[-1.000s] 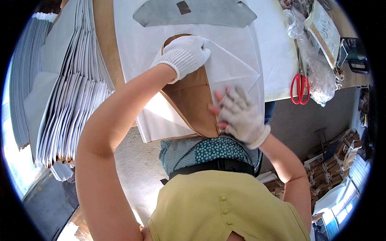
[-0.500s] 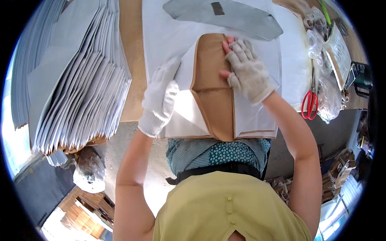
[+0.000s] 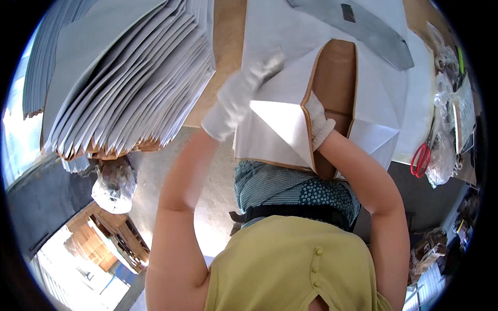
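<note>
A paper bag [image 3: 285, 124], white outside and brown inside, lies in front of me with its mouth spread into a long gap. My right hand [image 3: 317, 122], in a whitish glove, reaches into that gap; its fingers are hidden inside the bag. Beside the bag's left edge is my left hand [image 3: 244, 96], also gloved and blurred by motion. Its fingers look stretched out, with nothing visible in them. Under the bag are white sheets [image 3: 264, 31]. Beyond it lies a flat grey panel [image 3: 373, 33] with a dark rectangle on it.
To the left stands a thick stack of folded grey-white paper bags [image 3: 140, 78]. Red-handled scissors [image 3: 420, 159] lie at the right table edge, near clear plastic bags [image 3: 441, 155]. A plastic bag [image 3: 114, 186] hangs below the stack.
My right hand has gone from lying on the bag's right side into its mouth, which is now spread wider. My left hand has moved up along the left edge. The whole view has shifted.
</note>
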Tool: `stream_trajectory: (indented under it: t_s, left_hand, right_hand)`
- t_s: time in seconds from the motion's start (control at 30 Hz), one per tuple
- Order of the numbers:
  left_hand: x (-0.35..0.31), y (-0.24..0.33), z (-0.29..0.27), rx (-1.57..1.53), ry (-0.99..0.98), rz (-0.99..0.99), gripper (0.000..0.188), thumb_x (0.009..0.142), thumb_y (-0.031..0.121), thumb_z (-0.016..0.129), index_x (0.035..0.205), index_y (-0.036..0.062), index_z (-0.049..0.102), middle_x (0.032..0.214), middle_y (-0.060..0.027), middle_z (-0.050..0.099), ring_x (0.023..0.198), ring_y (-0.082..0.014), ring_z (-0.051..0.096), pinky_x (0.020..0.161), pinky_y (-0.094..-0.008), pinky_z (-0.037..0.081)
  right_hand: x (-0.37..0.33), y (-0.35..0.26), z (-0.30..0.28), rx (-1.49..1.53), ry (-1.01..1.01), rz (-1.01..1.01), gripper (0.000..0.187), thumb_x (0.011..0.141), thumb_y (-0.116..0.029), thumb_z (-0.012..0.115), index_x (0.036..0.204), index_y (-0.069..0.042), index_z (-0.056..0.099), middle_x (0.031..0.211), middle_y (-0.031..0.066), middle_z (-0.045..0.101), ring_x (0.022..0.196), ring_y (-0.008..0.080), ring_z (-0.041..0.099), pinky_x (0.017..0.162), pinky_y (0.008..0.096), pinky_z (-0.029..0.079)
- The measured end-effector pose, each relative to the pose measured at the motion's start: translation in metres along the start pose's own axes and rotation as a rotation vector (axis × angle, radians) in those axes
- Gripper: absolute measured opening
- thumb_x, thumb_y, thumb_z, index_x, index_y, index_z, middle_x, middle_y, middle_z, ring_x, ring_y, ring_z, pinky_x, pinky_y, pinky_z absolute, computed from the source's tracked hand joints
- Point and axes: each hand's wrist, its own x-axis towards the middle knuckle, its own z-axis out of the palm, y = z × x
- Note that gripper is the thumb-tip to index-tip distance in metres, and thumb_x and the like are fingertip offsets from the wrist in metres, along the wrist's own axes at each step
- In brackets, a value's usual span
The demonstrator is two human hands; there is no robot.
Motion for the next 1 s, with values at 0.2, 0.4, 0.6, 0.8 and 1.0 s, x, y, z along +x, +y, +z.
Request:
stream_trajectory:
  t_s: [0.2, 0.4, 0.6, 0.8, 1.0]
  left_hand:
    - [-0.005, -0.018, 0.032, 0.378, 0.203, 0.272, 0.060, 0.109, 0.053, 0.044, 0.151, 0.0106, 0.053, 0.149, -0.0193, 0.057, 0.135, -0.0427, 0.055, 0.111, -0.0464, 0.047]
    - [0.000, -0.025, 0.046, 0.655, 0.295, 0.256, 0.068, 0.109, 0.058, 0.036, 0.157, 0.0113, 0.045, 0.156, -0.0173, 0.051, 0.149, -0.0449, 0.041, 0.122, -0.0517, 0.037]
    - [0.012, -0.030, 0.053, 0.893, 0.425, 0.283, 0.070, 0.110, 0.053, 0.038, 0.155, 0.0000, 0.045, 0.157, -0.0234, 0.048, 0.149, -0.0435, 0.040, 0.128, -0.0506, 0.028]
    - [0.023, -0.032, 0.065, 1.185, 0.462, 0.210, 0.067, 0.109, 0.048, 0.043, 0.156, -0.0004, 0.044, 0.159, -0.0229, 0.046, 0.152, -0.0397, 0.036, 0.131, -0.0474, 0.018]
    - [0.058, -0.020, 0.086, 1.065, 0.273, 0.299, 0.074, 0.104, 0.050, 0.052, 0.155, -0.0032, 0.043, 0.161, -0.0235, 0.043, 0.153, -0.0386, 0.035, 0.132, -0.0464, 0.016]
  right_hand:
    - [-0.015, -0.098, -0.095, -0.913, -0.237, -0.120, 0.041, 0.086, -0.014, 0.063, 0.125, -0.005, 0.070, 0.128, 0.0161, 0.066, 0.128, 0.0304, 0.059, 0.113, 0.0467, 0.043]
    - [-0.075, -0.021, -0.129, -0.706, 0.350, -0.282, 0.049, 0.075, -0.004, 0.068, 0.124, -0.006, 0.071, 0.137, 0.0160, 0.064, 0.138, 0.0381, 0.052, 0.118, 0.0493, 0.041]
    - [-0.121, -0.014, -0.077, -0.503, -0.121, -0.613, 0.037, 0.064, -0.022, 0.073, 0.099, -0.009, 0.072, 0.128, 0.0093, 0.066, 0.137, 0.0331, 0.052, 0.122, 0.0522, 0.039]
    - [-0.110, -0.012, -0.074, -0.437, -0.152, -0.754, 0.034, 0.064, -0.024, 0.072, 0.095, -0.010, 0.071, 0.117, 0.0040, 0.067, 0.134, 0.0303, 0.054, 0.121, 0.0500, 0.041]
    - [-0.099, -0.006, -0.090, -0.433, -0.170, -0.745, 0.050, 0.066, -0.025, 0.072, 0.114, -0.009, 0.073, 0.129, 0.0055, 0.066, 0.137, 0.0326, 0.053, 0.123, 0.0506, 0.039]
